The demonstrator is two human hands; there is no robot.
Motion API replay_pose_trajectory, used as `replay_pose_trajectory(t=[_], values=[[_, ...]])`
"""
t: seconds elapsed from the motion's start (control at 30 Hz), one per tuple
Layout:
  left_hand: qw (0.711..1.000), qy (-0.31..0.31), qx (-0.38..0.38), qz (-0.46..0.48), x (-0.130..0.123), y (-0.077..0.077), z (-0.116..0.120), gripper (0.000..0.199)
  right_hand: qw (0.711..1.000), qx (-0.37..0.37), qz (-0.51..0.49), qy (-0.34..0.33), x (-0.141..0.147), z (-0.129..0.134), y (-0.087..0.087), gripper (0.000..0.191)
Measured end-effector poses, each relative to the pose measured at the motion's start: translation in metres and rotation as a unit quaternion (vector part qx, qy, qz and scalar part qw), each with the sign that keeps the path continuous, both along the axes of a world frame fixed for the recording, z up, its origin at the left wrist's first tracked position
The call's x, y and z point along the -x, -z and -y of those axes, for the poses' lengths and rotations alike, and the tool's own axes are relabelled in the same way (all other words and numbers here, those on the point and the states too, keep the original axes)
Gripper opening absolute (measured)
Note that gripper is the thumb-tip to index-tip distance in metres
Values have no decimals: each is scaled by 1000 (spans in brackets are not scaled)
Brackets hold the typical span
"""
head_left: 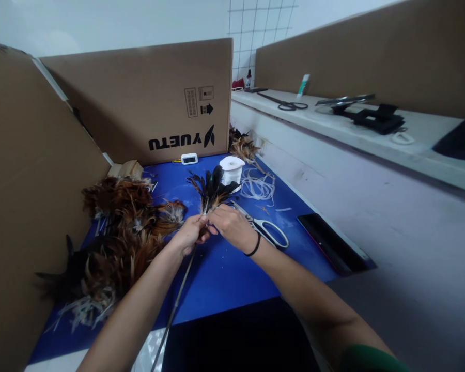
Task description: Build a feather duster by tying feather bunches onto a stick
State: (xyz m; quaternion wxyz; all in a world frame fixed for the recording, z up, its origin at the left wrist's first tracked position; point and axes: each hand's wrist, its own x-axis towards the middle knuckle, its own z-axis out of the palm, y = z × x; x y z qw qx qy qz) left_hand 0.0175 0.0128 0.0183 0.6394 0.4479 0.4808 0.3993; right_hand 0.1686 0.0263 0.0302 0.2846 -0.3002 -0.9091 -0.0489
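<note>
A bunch of black and brown feathers (212, 187) fans out above my two hands at the middle of the blue table. My left hand (196, 232) is closed around the base of the bunch, where a long thin stick (181, 292) runs down toward the lower left. My right hand (230, 223), with a black band at the wrist, has its fingers pinched at the quills, touching the left fingers. What its fingertips hold is too small to make out. White-handled scissors (271, 232) lie just right of it, and a white spool (231, 170) stands behind the feathers.
Piles of brown feathers (120, 232) cover the table's left side. Thin clear strip (258, 186) lies coiled beside the spool. A dark phone (333, 243) rests at the right edge. Cardboard (139, 98) walls the back and left. A white ledge (313, 111) holds scissors and a glue stick.
</note>
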Motion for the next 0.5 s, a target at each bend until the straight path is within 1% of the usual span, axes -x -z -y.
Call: replay_pose_trajectory(t=[0.17, 0.23, 0.33, 0.5], values=[[1000, 9, 3, -11, -1, -4, 1, 30, 1000, 2, 2, 19, -1, 0, 3, 26], [1000, 16, 8, -10, -1, -4, 1, 31, 999, 2, -1, 37, 0, 0, 4, 24], [1000, 16, 22, -3, -2, -2, 1, 28, 998, 10, -10, 61, 1, 0, 6, 21], [999, 13, 33, -30, -2, -1, 3, 24, 998, 33, -19, 44, -4, 0, 5, 19]])
